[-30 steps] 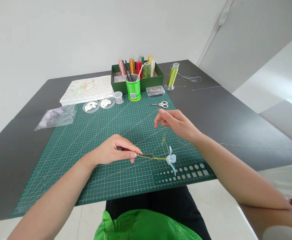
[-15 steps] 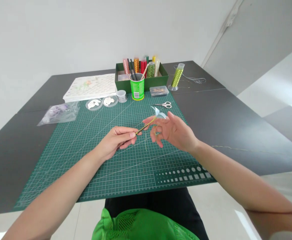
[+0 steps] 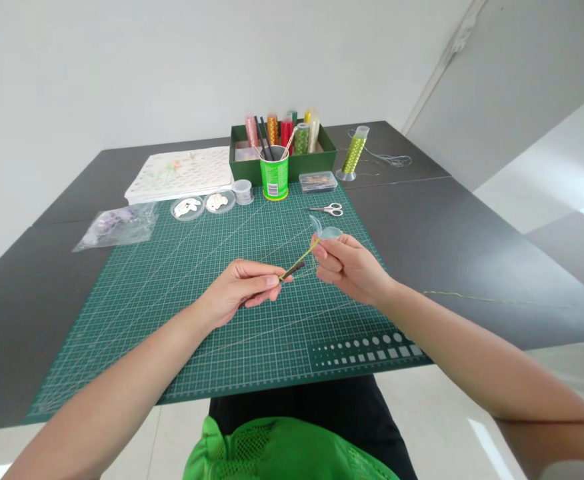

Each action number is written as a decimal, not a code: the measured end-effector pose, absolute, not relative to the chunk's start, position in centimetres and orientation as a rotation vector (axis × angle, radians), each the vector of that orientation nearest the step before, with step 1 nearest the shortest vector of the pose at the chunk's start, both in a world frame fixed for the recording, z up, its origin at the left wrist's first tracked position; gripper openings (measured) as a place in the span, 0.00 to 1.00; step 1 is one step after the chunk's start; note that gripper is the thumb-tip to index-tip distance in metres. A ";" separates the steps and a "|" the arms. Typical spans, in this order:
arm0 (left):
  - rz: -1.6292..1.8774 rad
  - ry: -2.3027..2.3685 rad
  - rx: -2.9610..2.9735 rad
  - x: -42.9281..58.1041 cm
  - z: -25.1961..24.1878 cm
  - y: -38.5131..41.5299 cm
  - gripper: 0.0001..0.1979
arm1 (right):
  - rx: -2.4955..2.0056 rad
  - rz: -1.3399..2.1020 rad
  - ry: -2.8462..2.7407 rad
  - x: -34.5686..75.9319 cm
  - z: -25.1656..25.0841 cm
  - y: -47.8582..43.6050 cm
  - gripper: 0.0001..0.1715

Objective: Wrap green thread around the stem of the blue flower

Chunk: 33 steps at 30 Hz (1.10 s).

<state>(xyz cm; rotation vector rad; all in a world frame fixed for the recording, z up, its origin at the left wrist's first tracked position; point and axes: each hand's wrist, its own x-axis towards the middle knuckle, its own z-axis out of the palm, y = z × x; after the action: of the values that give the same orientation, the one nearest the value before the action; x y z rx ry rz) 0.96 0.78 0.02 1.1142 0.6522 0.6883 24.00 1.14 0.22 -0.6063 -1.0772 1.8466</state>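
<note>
Blue flower (image 3: 330,233) has petals (image 3: 315,225) on its green stem (image 3: 302,256), though more work seems left, with right fingers (image 3: 333,249) pinching the stem's top, left fingers (image 3: 262,283) gripping its bottom and a dark stick (image 3: 296,267).

The right hand (image 3: 356,268) hid part of the flower (image 3: 331,233), the left hand (image 3: 239,288) covered part of the stem (image 3: 302,257), and the view's edges cropped the counter (image 3: 447,227).

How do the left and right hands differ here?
The left hand grips the dark stick too; the right hand grips none of it. The right hand pinches beside the pale blue petals; the left hand is farther from them. Both hold the green stem.
</note>
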 end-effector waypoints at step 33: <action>0.909 0.899 1.616 -0.3 2.0 1.2 0.10 | -0.567 1.511 -1.352 25.6 2.8 0.4 0.30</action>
<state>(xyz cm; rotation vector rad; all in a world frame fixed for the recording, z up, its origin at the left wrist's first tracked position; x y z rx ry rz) -0.35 1.23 2.02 1.6163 0.8990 0.9094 25.62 0.39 2.82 -0.5668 -1.3515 1.5107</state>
